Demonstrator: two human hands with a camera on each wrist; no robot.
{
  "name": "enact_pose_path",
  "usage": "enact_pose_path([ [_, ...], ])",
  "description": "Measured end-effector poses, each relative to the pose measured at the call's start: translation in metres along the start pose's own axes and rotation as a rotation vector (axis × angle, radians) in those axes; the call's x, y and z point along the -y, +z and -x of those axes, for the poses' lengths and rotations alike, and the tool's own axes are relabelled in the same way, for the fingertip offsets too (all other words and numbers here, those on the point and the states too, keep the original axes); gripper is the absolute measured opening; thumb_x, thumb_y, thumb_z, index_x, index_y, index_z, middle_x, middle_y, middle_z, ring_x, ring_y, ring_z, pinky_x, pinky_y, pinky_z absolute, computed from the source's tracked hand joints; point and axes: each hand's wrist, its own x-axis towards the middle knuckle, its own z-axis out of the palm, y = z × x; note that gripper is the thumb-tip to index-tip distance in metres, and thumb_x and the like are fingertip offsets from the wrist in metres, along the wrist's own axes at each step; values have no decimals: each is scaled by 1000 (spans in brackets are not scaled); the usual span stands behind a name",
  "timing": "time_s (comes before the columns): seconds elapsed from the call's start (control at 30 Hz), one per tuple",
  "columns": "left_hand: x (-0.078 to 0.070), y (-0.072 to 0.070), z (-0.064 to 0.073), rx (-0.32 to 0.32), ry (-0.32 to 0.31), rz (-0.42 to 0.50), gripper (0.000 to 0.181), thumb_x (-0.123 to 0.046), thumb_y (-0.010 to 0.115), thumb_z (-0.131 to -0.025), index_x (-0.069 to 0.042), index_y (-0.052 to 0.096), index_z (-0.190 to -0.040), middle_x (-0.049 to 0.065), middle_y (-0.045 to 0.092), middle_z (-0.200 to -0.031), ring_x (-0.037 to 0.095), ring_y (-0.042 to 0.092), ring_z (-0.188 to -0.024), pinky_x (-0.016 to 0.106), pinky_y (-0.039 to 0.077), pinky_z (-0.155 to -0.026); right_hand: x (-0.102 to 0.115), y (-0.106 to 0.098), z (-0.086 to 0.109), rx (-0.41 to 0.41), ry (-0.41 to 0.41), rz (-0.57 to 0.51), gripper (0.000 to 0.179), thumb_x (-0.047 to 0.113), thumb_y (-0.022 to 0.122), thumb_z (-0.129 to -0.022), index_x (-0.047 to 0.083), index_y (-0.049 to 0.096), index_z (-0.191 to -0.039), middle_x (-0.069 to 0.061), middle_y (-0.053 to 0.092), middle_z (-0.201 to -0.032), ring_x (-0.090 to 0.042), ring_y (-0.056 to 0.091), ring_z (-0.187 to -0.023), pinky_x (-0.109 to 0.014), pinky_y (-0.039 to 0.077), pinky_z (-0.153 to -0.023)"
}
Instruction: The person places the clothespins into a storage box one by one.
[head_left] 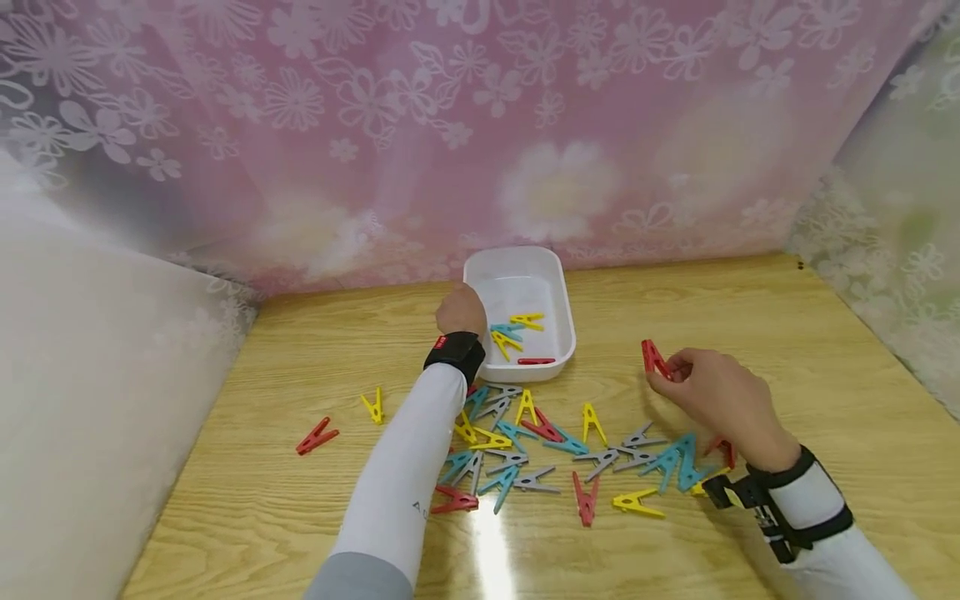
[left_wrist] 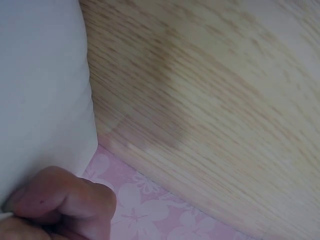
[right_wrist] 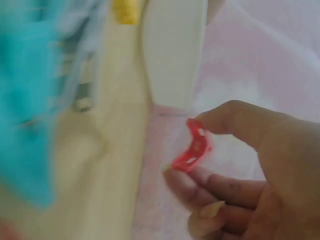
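Observation:
In the head view my right hand (head_left: 723,400) is raised over the right side of the table. It pinches a red clothespin (head_left: 655,358) between thumb and fingers; the right wrist view shows the same red clothespin (right_wrist: 194,147) at the fingertips. My left hand (head_left: 461,310) is at the left side of a white plastic tray (head_left: 567,325). Curled fingers (left_wrist: 65,195) grip the tray's rim in the left wrist view. Inside the tray lie yellow clothespins (head_left: 527,321), a blue one (head_left: 507,331) and a red one (head_left: 536,362).
Many clothespins in red, yellow, blue and grey lie scattered in front of the tray, including a grey one (head_left: 536,480) and a blue pair (head_left: 678,460). A yellow clothespin (head_left: 373,406) and a red one (head_left: 318,436) lie apart at left. Floral cloth (head_left: 450,167) hangs behind the wooden table (head_left: 247,500).

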Motion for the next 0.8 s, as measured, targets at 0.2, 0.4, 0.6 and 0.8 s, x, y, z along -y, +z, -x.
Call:
enact_pose_path([
  [0.2, -1, -3, 1, 5, -8, 6, 30, -21, 43, -103, -1, 52, -122, 11, 68, -89, 22, 67, -77, 35, 55, -64, 28, -7, -28, -84, -97, -24, 51, 53, 60, -87, 5, 68, -101, -5, 66, -86, -17, 49, -57, -31, 34, -40],
  [0.4, 0, -4, 2, 24, -5, 3, 30, -21, 45, -102, -1, 52, -122, 11, 68, -88, 22, 67, -75, 34, 55, -62, 51, -1, -50, -70, -146, -39, 49, 51, 60, -88, 6, 68, -104, -5, 66, -90, -18, 53, -63, -30, 37, -43],
  [0.6, 1, -1, 1, -7, 0, -15, 28, -22, 46, -102, -1, 54, -119, 10, 68, -87, 21, 67, -75, 33, 54, -62, 68, 14, -67, -35, -180, -54, 43, 41, 64, -88, 3, 68, -108, -7, 66, -90, -20, 54, -67, -29, 39, -45],
  [0.8, 2, 0, -1, -10, 7, -26, 29, -23, 47, -101, -2, 54, -119, 9, 68, -87, 20, 67, -74, 32, 54, -61, 79, 27, -80, -28, -193, -54, 46, 44, 63, -89, 4, 68, -109, -7, 66, -91, -20, 52, -65, -28, 36, -44],
])
